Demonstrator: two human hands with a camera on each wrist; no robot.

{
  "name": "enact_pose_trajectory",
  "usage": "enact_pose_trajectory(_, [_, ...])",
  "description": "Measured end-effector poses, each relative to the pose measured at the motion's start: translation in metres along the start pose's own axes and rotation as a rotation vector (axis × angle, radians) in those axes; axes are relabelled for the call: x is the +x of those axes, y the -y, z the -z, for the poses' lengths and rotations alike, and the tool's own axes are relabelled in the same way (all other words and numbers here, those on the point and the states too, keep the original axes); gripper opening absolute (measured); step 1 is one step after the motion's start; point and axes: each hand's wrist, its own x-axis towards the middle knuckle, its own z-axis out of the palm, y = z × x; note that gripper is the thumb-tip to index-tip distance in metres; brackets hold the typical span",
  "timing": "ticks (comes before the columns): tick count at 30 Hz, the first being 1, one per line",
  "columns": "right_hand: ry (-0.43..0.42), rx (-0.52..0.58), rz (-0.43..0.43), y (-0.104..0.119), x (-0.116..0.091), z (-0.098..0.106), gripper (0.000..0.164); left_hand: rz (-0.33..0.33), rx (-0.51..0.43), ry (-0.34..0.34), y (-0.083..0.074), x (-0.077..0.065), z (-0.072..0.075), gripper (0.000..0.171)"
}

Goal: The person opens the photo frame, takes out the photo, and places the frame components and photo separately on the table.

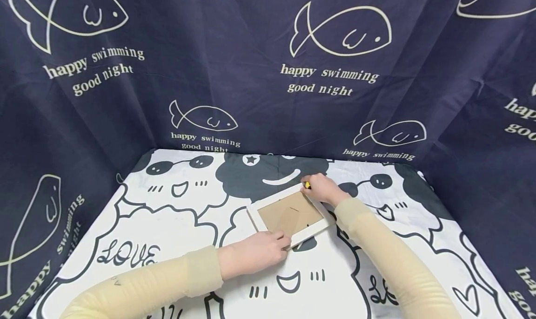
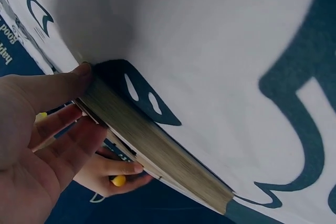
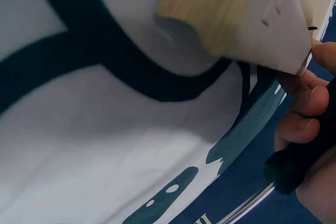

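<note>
A picture frame (image 1: pixel 276 197) with a white border is held with its brown backing board (image 1: pixel 311 210) facing up. My left hand (image 1: pixel 256 252) grips its near edge, thumb on one face and fingers on the other. In the left wrist view the frame's bare wooden side (image 2: pixel 163 148) shows. My right hand (image 1: pixel 323 188) is at the far corner, its fingertips touching the frame. The same hand holds a screwdriver (image 3: pixel 296 163) with a black handle and a metal shaft, whose tip is out of view. The handle's yellow end (image 1: pixel 307 185) shows in the head view.
Under the frame lies a white cloth (image 1: pixel 176 235) printed with dark cartoon sheep. Dark blue curtains (image 1: pixel 259 77) with fish drawings and lettering stand behind it and on both sides.
</note>
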Motion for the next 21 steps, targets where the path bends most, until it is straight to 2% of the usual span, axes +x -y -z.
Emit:
enact_pose_trajectory(7, [-0.019, 0.007, -0.060, -0.002, -0.006, -0.002, 0.035, -0.017, -0.048, 0.011, 0.006, -0.004, -0.003, 0.007])
enact_pose_trajectory(15, [-0.039, 0.023, -0.095, -0.005, -0.011, -0.004, 0.034, -0.037, -0.083, -0.022, 0.014, -0.009, -0.004, 0.009])
enact_pose_trajectory(21, [-0.048, 0.023, -0.135, -0.007, -0.016, -0.005, 0.035, -0.023, -0.102, -0.012, 0.017, -0.013, -0.005, 0.008])
